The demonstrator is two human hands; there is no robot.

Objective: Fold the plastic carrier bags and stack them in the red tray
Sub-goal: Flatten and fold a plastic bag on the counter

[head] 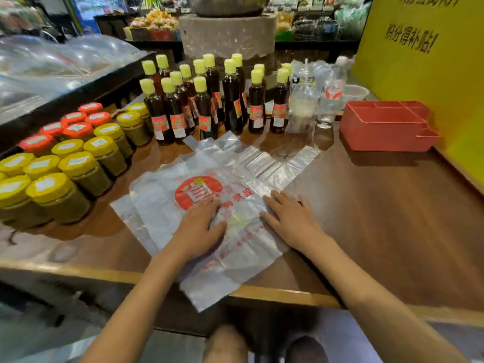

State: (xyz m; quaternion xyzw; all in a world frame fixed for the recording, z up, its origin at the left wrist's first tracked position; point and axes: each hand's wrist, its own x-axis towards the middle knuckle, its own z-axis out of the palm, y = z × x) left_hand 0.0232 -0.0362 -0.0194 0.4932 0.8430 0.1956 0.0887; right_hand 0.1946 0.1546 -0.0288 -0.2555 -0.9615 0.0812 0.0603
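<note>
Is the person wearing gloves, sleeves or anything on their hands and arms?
No. The left hand and right hand are bare: no gloves, rings, watch or bracelets visible. Both forearms are bare too, with no sleeves in view as far as the picture's lower edge.

Bare forearms, no sleeves in view

Both the left hand (199, 224) and right hand (289, 218) are bare — no gloves, rings, watch or wristband show. The forearms run uncovered from wrist to frame edge — slim, with short nails. Below the counter edge, a bare knee and a dark shoe appear, blurred.
</note>
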